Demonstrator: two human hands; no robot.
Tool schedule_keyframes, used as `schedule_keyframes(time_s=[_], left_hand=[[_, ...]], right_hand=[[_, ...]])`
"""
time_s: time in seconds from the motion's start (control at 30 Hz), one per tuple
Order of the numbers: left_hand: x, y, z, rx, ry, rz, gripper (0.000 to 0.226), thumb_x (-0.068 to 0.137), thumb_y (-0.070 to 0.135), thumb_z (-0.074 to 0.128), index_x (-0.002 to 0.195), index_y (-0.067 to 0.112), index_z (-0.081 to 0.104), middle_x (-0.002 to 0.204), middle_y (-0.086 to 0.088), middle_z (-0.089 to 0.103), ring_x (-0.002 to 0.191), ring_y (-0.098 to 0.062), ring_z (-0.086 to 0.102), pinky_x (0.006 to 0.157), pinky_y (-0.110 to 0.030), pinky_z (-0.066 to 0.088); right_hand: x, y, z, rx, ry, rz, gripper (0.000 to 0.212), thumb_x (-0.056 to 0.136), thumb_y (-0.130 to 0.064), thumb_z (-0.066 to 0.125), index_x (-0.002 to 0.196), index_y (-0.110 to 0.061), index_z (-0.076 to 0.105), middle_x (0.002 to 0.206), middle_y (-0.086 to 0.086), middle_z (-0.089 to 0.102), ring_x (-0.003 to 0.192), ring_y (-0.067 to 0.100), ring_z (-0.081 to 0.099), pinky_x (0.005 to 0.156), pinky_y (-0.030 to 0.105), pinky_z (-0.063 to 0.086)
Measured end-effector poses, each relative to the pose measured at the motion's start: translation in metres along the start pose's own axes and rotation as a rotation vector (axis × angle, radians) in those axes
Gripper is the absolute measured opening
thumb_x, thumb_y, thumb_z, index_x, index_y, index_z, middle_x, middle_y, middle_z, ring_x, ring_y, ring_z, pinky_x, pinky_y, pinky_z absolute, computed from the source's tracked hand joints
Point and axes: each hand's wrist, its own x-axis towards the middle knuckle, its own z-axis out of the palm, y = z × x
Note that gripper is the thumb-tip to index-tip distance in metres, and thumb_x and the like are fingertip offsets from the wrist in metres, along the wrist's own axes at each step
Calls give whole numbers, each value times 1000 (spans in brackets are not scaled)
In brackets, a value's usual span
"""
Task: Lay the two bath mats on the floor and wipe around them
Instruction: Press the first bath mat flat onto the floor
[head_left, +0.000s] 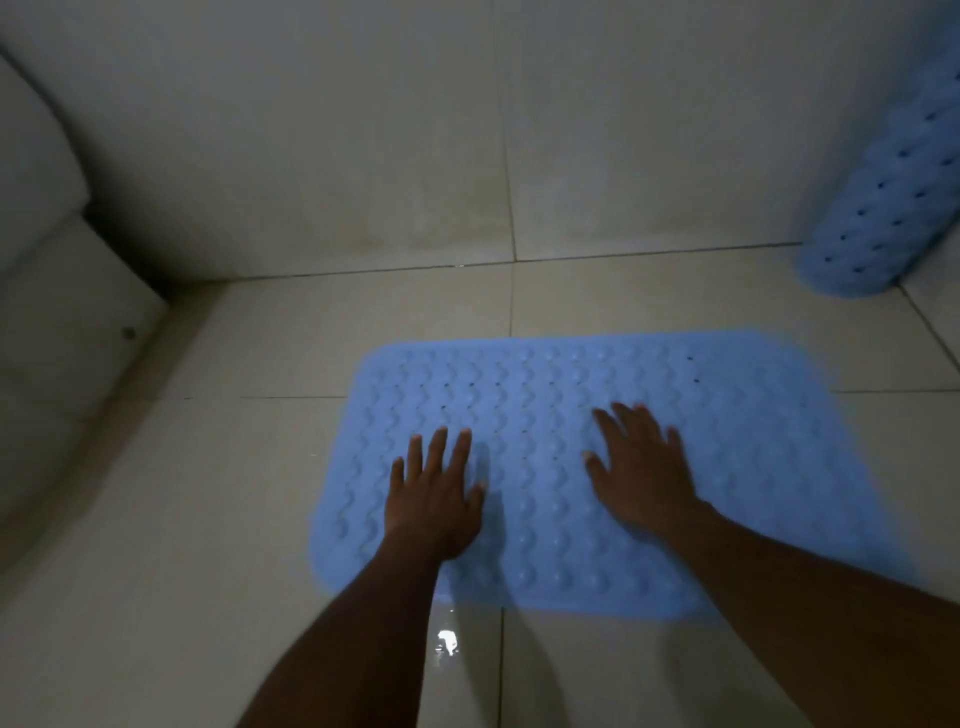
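A light blue rubber bath mat (737, 467) with wavy bumps and small holes lies flat on the tiled floor. My left hand (434, 496) presses on its left part, fingers straight and spread. My right hand (641, 470) lies flat on the mat's middle, fingers spread too. A second blue mat (888, 192), rolled or curled up, leans upright against the wall at the far right, its lower end on the floor.
A white toilet base (62, 322) fills the left side. The tiled wall (311, 156) meets the floor just behind the mat. The beige floor tiles (156, 571) look wet, with a bright glare spot (447, 642) near the mat's front edge.
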Motion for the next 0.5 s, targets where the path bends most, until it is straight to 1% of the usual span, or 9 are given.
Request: schedule_keyframes(time_s=[0.07, 0.13, 0.2, 0.27, 0.33, 0.4, 0.43, 0.5], left_hand=[[3, -10, -2, -7, 19, 28, 69, 104, 55, 21, 160, 33, -12, 170, -1, -12, 156, -30, -13, 126, -50, 1], [13, -17, 1, -24, 28, 28, 66, 104, 57, 19, 160, 38, -11, 170, 1, -13, 155, -30, -15, 125, -53, -1], [27, -25, 6, -48, 19, -11, 64, 102, 62, 15, 158, 44, -11, 170, 3, -14, 154, -32, -18, 124, -58, -5], [42, -35, 14, -62, -1, -53, 65, 97, 71, 12, 155, 51, -11, 170, 5, -14, 153, -38, -18, 120, -65, -8], [51, -45, 26, -45, -18, -54, 69, 93, 78, 10, 153, 55, -15, 169, 5, -15, 152, -42, -20, 114, -71, -11], [55, -53, 39, -45, 34, -35, 74, 91, 81, 11, 153, 53, -17, 170, 3, -15, 151, -43, -22, 115, -72, -10], [57, -56, 43, -60, 80, -38, 78, 90, 81, 14, 155, 50, -16, 170, 3, -10, 152, -42, -19, 117, -70, -8], [60, -58, 49, -76, 115, -61, 86, 89, 82, 21, 159, 43, -9, 171, 2, 2, 154, -41, -11, 119, -66, -5]], right_hand=[[7, -35, 8, 11, -21, -72, 66, 91, -49, 33, 153, -26, 39, 163, 3, 33, 154, 29, 22, 120, 60, 21], [14, -62, 20, -24, -39, -100, 63, 92, -50, 33, 152, -32, 38, 162, 1, 34, 153, 30, 22, 119, 60, 22], [23, -78, 36, -59, -29, -80, 57, 92, -53, 36, 146, -36, 45, 155, 2, 43, 146, 35, 34, 112, 61, 31], [27, -85, 52, -64, -4, -66, 52, 92, -55, 40, 139, -37, 55, 146, 5, 54, 133, 40, 46, 104, 58, 40], [23, -87, 69, -64, 69, -91, 49, 95, -53, 45, 140, -36, 56, 144, 7, 56, 132, 44, 46, 104, 55, 39], [17, -86, 80, -66, 155, -98, 52, 96, -51, 49, 144, -34, 53, 148, 9, 53, 138, 45, 41, 109, 57, 33], [17, -87, 82, -75, 185, -97, 53, 95, -51, 49, 146, -34, 51, 149, 10, 52, 140, 45, 39, 110, 58, 32], [21, -89, 83, -106, 166, -81, 56, 94, -52, 49, 147, -34, 49, 152, 10, 50, 143, 45, 37, 113, 59, 29]])
